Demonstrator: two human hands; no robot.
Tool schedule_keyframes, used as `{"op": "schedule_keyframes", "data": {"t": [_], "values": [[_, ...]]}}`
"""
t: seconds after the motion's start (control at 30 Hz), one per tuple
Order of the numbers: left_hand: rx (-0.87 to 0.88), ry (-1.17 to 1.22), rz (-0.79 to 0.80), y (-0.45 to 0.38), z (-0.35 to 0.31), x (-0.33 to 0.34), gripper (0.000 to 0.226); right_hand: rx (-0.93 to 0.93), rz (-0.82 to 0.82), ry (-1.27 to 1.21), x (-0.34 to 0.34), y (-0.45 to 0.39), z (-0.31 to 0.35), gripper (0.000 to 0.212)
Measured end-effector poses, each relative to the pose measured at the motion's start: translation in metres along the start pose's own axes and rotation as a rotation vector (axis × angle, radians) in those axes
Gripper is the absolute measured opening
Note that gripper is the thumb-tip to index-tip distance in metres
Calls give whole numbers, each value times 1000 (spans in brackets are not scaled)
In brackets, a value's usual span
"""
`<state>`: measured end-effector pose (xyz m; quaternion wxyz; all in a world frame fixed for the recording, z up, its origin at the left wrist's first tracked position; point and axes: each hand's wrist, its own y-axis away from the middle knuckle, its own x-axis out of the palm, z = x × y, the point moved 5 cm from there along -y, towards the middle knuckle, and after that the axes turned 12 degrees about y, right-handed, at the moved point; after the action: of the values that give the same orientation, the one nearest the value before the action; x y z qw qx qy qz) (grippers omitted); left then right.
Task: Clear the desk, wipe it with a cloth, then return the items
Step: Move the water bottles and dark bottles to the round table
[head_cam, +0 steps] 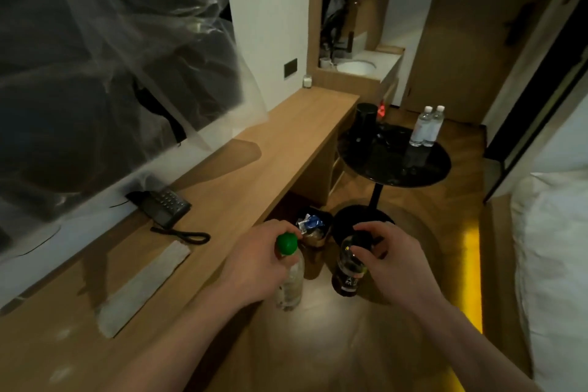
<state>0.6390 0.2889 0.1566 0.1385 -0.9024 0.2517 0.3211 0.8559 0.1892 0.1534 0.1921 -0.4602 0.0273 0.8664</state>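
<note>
**Both hands holding bottles off the desk edge**

I see a long wooden desk (222, 175) running along the left wall, smooth light-brown top, straight front edge. On it: a dark corded phone (165, 205) against the wall and a pale flat cloth (143, 288) lying nearer me, both well back from the front edge. A small white cup (307, 81) sits at the far end. Above the desk, a dark screen wrapped in wrinkled clear plastic sheet (127, 41), one corner hanging down over the far part of the top.

Floor is glossy wood. Right of the desk, a round black side table (394, 165) on a single post, glossy top, carrying a black cylinder (364, 124) and two clear water bottles (428, 126) standing side by side. Under the desk, a bin (313, 232) with crumpled wrappers. White bed (553, 251) at the right edge, yellow light strip along its base. Open floor lane between desk and bed, narrowed by the side table. Washbasin (356, 67) in the far recess.

Left hand (257, 261) grips the neck of a clear bottle with green cap (288, 267), held just beyond the desk's front edge. Right hand (391, 259), fingers curled round the top of a dark bottle (348, 274), held above the floor. The two bottles are near each other, not touching.
</note>
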Motion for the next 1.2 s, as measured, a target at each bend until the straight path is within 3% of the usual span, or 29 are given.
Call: {"op": "schedule_keyframes", "data": {"t": [0.5,0.9,1.2], "values": [[68,95,-15,-205,-112,135,33,33,-95,46,-119,-150,-187,38],[-110,53,-140,-279,-172,250,32,-67,31,6,-184,-252,-341,36],[-178,57,-221,-321,-204,294,35,-158,117,15,-205,-315,-407,33]]}}
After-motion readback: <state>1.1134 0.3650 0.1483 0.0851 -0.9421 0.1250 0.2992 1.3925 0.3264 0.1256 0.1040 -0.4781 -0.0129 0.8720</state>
